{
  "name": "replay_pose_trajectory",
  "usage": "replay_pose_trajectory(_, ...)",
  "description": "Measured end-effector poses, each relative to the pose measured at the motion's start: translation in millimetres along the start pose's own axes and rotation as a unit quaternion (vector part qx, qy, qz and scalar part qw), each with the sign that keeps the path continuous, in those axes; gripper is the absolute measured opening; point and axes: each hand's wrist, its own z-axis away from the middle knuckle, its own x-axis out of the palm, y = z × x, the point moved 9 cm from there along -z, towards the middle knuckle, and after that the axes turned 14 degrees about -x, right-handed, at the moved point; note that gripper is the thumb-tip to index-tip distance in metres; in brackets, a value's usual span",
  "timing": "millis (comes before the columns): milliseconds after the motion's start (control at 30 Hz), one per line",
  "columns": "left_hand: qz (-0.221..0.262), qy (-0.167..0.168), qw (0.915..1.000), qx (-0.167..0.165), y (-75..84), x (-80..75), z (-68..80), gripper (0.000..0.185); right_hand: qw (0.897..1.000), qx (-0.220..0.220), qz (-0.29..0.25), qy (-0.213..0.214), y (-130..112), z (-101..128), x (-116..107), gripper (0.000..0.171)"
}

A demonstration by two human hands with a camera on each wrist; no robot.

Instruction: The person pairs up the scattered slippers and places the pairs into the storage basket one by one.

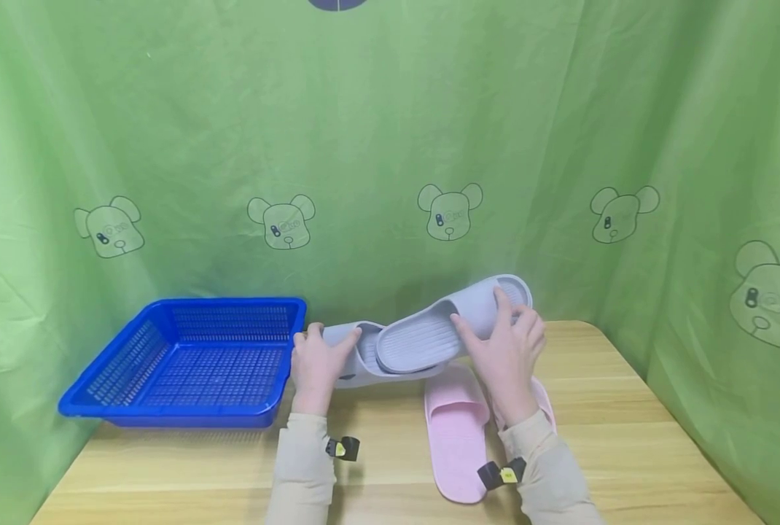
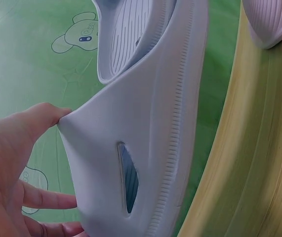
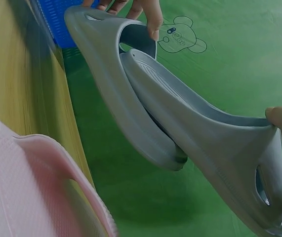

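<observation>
gripping one grey slide slipper point(image 1: 364, 357) by its strap, the left hand point(image 1: 316, 368) holds it beside the blue basket point(image 1: 186, 361); the right hand point(image 1: 509, 350) grasps a second grey slipper point(image 1: 449, 321), its heel tucked into the first, above pink slippers point(image 1: 455, 430) on the wooden table point(image 1: 626, 437).

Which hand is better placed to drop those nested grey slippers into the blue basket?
Probably the left hand: it grips the lower grey slipper right beside the blue basket. The right hand holds the upper grey slipper farther away.
</observation>
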Motion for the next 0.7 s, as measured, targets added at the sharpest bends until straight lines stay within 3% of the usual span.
replay_pose_trajectory(700,0.014,0.022,0.9996,0.008,2.6,-3.1,1.1,0.087,1.000,-0.013,0.004,-0.024,-7.8,1.7,1.1,0.091)
